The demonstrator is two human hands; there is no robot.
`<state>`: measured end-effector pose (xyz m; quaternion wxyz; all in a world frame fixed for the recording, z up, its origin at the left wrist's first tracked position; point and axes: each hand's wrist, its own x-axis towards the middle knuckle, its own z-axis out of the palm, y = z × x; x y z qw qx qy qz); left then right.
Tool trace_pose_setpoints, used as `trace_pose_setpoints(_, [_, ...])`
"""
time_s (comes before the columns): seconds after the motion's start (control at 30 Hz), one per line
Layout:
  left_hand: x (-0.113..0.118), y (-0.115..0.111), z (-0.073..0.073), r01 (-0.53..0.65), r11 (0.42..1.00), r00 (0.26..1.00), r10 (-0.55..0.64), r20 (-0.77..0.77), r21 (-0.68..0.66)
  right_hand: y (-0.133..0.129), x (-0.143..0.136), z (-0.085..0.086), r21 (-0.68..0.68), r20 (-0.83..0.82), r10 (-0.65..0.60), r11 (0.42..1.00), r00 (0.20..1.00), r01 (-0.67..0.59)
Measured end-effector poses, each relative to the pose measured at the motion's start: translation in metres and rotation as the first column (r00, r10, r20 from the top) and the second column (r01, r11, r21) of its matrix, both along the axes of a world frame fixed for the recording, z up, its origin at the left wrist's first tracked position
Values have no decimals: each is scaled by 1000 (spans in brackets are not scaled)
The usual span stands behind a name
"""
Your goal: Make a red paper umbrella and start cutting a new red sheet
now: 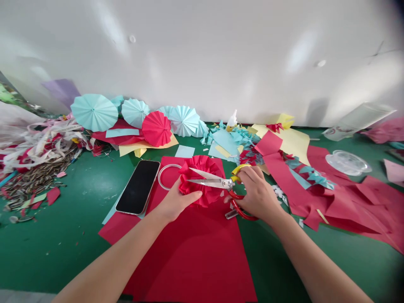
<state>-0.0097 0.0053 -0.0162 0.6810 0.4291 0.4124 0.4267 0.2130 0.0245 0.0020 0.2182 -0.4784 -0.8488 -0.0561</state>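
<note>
Green counter (pixel 34 252) is lying beneath a dark-screened phone (pixel 138 187) at left, then the left hand (pixel 176 202), whose fingers are gripping a red pleated rosette (pixel 207 196) over a red sheet (pixel 195 252), then the right hand (pixel 257 189), whose fingers are gripping scissors (pixel 226 184), parted blades extending across the rosette.

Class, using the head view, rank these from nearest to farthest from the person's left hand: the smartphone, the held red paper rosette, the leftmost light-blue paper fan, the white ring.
1. Red paper rosette: in the left hand.
2. White ring: just beyond the hand.
3. Smartphone: left of the ring.
4. Leftmost light-blue paper fan: far left, toward the back.
</note>
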Motion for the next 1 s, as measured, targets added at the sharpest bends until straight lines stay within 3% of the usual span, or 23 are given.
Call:
trace_pose_setpoints(0.6, [-1,0,-2,-85,990,981,104,-167,117,2,0,-1,8,-5,119,993,993,-119])
trace_pose_setpoints(1.0, [-1,1,-4,-79,991,991,90,-103,104,0,0,-2,36,-4,46,998,999,-46])
